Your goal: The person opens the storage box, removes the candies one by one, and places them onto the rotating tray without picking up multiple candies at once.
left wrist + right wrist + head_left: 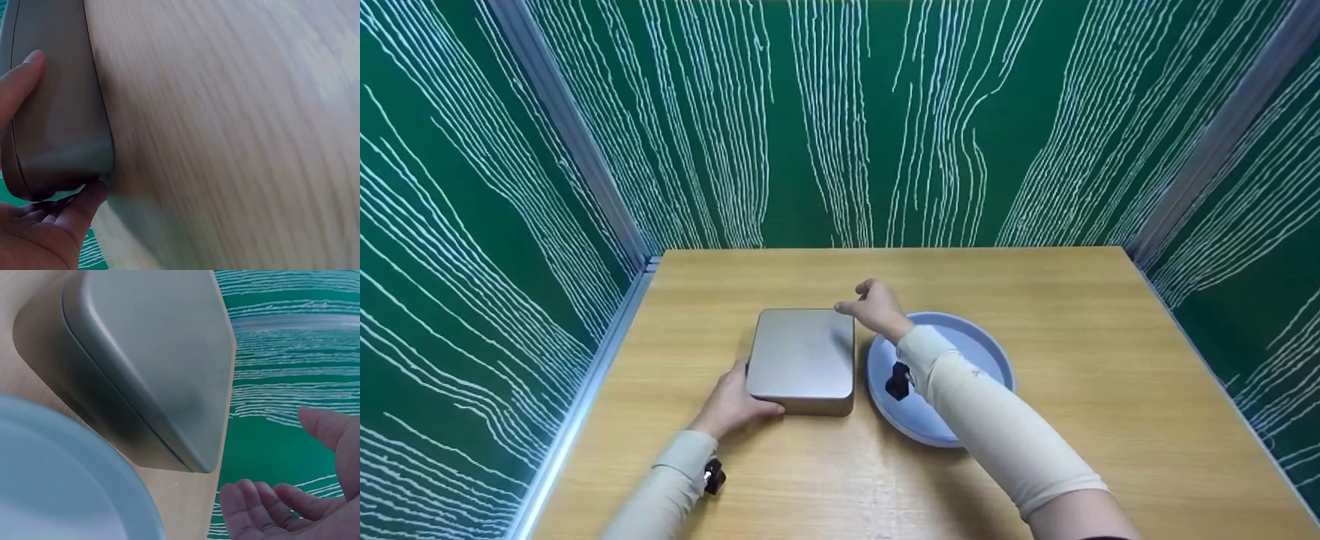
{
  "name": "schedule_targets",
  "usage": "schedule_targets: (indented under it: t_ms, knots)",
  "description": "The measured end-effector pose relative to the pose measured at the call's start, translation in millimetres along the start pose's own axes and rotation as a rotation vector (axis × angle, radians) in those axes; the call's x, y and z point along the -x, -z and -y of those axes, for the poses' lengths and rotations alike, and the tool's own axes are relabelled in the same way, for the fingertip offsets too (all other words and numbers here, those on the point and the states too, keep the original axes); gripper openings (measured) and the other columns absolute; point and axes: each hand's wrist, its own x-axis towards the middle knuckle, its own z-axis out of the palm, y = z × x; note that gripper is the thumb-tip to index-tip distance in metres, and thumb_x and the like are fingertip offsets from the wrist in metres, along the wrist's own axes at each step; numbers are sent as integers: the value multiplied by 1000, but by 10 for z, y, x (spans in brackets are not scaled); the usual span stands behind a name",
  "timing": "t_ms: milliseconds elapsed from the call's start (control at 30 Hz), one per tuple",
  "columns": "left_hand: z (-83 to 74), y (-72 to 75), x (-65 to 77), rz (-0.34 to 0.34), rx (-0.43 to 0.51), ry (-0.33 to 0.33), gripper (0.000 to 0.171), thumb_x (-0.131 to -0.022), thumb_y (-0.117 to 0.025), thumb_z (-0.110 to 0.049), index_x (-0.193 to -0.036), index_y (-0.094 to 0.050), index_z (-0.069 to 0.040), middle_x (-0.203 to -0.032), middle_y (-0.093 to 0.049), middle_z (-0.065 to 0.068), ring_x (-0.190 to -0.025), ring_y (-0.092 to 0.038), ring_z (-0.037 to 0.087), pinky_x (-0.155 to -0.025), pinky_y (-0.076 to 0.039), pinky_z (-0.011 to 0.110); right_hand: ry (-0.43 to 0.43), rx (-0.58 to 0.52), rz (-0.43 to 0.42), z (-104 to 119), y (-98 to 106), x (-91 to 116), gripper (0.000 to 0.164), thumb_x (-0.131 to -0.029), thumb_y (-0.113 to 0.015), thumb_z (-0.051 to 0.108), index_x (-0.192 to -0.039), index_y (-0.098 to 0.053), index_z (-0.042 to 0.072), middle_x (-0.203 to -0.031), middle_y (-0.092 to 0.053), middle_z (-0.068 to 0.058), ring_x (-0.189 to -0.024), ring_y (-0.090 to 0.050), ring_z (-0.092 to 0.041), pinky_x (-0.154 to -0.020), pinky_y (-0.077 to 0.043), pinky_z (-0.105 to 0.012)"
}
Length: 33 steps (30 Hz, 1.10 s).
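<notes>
A metal tin [801, 352] with rounded corners and a fitted lid stands on the table. My left hand [735, 401] grips its near left corner, the thumb along the front side and the other fingers at the left side. In the left wrist view those fingertips reach the lower edge of the tin [62, 112]. My right hand [877, 309] hovers by the far right corner, thumb and fingers parted around nothing. The right wrist view shows a gap between this hand [292, 495] and the tin [163, 354], whose lid seam looks closed.
Just right of the tin lies a round light blue plate [915, 420] with a raised rim, partly covered by my right forearm. The wooden table [1072, 337] is bounded by green walls [825, 150] with white wavy lines and by metal posts [577, 127].
</notes>
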Motion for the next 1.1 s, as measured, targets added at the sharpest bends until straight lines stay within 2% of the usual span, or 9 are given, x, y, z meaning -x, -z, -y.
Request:
schedule_targets:
  t_ms: [133,233,433,633,800,967,1033,1100]
  knots:
    - [39,5,-11,-2,-6,-27,109,-66,-106,-21,-155,-48,5,-148,-64,25,-138,-61,43,-123,-43,57,15,-29,-9,-59,-78,-82,72,-96,-83,27,-151,-52,-6,-138,-63,-24,-124,-63,-36,-106,-56,-47]
    - [54,6,-20,-4,0,-49,108,-66,-106,-22,-155,-49,4,-148,-64,24,-137,-61,42,-123,-44,57,14,-45,-15,-102,-136,-143,75,-94,-84,24,-152,-50,-8,-141,-61,-26,-128,-62,-38,-109,-55,-48]
    - [38,-9,-21,-5,6,-23,106,-64,-106,-19,-152,-52,5,-144,-66,25,-134,-63,43,-122,-45,58,-50,-35,-1,-172,-228,-220,83,-91,-88,23,-155,-45,-9,-155,-55,-29,-142,-56,-43,-120,-50,-50]
    - [11,-16,-39,9,-11,-10,104,-65,-105,-16,-151,-51,6,-145,-65,26,-135,-63,43,-123,-44,58,-75,-12,3,-210,-288,-248,85,-88,-90,22,-151,-45,-13,-154,-54,-33,-143,-56,-45,-122,-47,-49]
    - [9,-4,-24,14,-16,6,102,-65,-105,-16,-149,-52,7,-143,-66,26,-134,-63,43,-123,-44,57,-110,-8,22,-215,-340,-285,82,-85,-93,18,-147,-49,-12,-148,-58,-31,-137,-60,-43,-120,-50,-48]
    - [29,8,-3,20,-29,4,100,-65,-105,-17,-146,-53,6,-141,-67,25,-131,-65,42,-121,-46,57,-129,59,62,-214,-383,-300,80,-82,-95,18,-145,-53,-9,-142,-63,-27,-127,-64,-38,-115,-53,-46]
    - [40,11,2,20,-38,-2,99,-65,-105,-18,-146,-53,6,-141,-68,25,-131,-65,42,-121,-46,57,-127,83,74,-218,-396,-307,79,-81,-96,19,-142,-55,-9,-137,-65,-25,-119,-65,-34,-110,-56,-44]
    - [48,13,13,22,-48,-10,99,-66,-105,-18,-146,-53,7,-141,-67,25,-131,-65,42,-121,-46,57,-137,90,89,-220,-401,-318,74,-79,-98,18,-137,-59,-8,-128,-67,-21,-107,-66,-30,-98,-59,-40]
